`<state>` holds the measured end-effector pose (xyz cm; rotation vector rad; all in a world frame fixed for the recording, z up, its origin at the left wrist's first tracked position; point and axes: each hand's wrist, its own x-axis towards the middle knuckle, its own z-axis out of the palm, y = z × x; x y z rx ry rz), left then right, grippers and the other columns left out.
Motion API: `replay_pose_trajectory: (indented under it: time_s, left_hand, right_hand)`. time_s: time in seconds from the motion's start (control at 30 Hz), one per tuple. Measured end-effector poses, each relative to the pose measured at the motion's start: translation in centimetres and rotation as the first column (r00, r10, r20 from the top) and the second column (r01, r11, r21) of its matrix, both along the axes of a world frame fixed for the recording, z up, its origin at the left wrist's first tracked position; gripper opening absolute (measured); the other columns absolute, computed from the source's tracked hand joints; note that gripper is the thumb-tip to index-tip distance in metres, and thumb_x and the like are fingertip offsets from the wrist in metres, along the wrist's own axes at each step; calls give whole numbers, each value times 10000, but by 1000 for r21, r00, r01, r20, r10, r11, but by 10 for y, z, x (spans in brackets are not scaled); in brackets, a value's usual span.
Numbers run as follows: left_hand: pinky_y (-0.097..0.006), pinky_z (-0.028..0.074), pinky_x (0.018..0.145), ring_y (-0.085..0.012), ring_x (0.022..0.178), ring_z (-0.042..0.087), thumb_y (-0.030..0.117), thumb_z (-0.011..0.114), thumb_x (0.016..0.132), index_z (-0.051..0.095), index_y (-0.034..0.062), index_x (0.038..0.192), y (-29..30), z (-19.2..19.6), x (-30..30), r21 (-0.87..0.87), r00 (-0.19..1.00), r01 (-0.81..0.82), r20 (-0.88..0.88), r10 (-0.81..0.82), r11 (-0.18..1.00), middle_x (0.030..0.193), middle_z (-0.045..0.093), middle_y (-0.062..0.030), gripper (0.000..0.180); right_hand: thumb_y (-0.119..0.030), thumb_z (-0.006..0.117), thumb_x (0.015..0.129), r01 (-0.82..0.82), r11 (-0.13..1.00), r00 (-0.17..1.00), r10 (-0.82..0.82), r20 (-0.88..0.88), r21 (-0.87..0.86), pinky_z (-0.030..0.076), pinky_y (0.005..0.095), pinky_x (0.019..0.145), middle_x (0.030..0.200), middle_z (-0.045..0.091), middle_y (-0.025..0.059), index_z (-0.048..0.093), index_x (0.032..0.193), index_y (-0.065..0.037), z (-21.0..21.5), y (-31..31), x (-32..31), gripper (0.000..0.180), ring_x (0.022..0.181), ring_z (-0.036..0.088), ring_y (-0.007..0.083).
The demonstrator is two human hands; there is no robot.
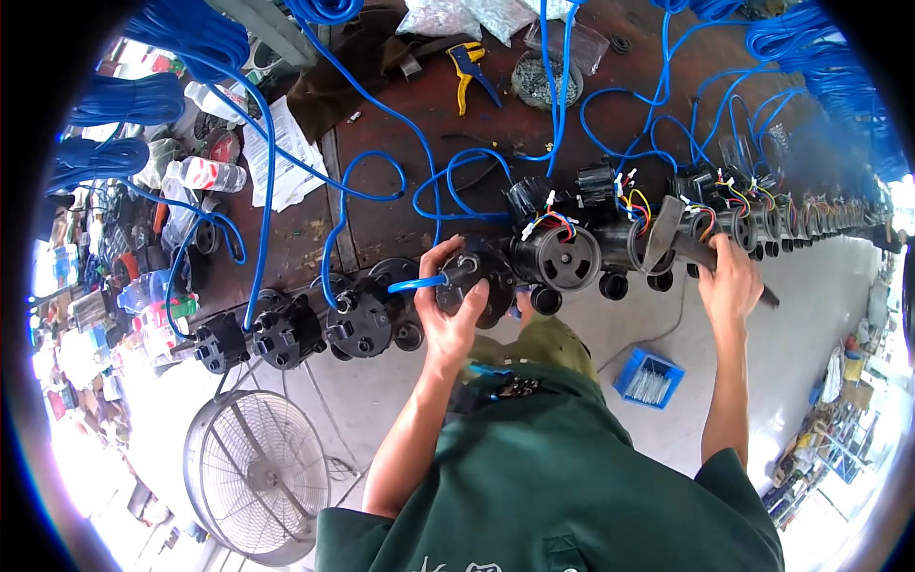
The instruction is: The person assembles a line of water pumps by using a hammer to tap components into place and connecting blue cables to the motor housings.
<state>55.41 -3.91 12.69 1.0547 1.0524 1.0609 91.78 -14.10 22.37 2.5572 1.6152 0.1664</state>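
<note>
L hand (448,326) closed round a blk cover (489,291), thumb over its top, fingers along its L edge; blue cable (415,284) curves out leftward past the fingers. R hand (732,286) wrapped round the handle of a hammer (690,250), head to the L, above open housings; can't tell if touching. Just R of L grip: 1 open round housing (556,269) w/ coloured wires, more lined up past R grip. L of L grip: approx 3 capped units (358,319). Farther off, across bench (448,124): yellow-&-blue pliers (467,71), bowl (546,81) w/ small metal bits. Floor, below R grip: blue crate (627,379).
</note>
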Motion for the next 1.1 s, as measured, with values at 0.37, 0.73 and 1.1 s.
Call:
replay_pose_trajectory:
  time_s: [0.37, 0.73, 1.1]
  left_hand:
    - [-322, 468, 1023, -165, 1132, 596, 266, 771, 860, 588, -8, 1360, -1, 0, -1, -6, 999, 23, -26, -23, 1000, 1267, 625, -92, 598]
    - [-315, 485, 980, -164, 1093, 604, 228, 782, 872, 582, 2, 1353, -3, 0, -3, 51, 1000, 16, -16, -15, 999, 1217, 638, -90, 569]
    - [-469, 435, 1106, -360, 1282, 563, 267, 979, 461, 573, 59, 1360, 2, -29, -13, 422, 978, 69, -206, 22, 904, 1380, 592, -165, 1008]
  right_hand:
    - [-190, 745, 992, 78, 990, 285, -133, -949, -115, 416, 298, 526, 634, 598, 23, 622, 949, 22, 31, -12, -129, 249, 550, 540, 98]
    - [-161, 744, 972, -265, 959, 559, 235, -795, 97, 493, 421, 563, 720, 661, 176, 609, 1084, -11, 51, 15, -166, 230, 614, 647, 388]
    - [-245, 755, 954, -473, 877, 593, 383, -708, 79, 523, 462, 583, 748, 691, 186, 648, 1093, -21, 45, 39, -204, 285, 673, 700, 400]
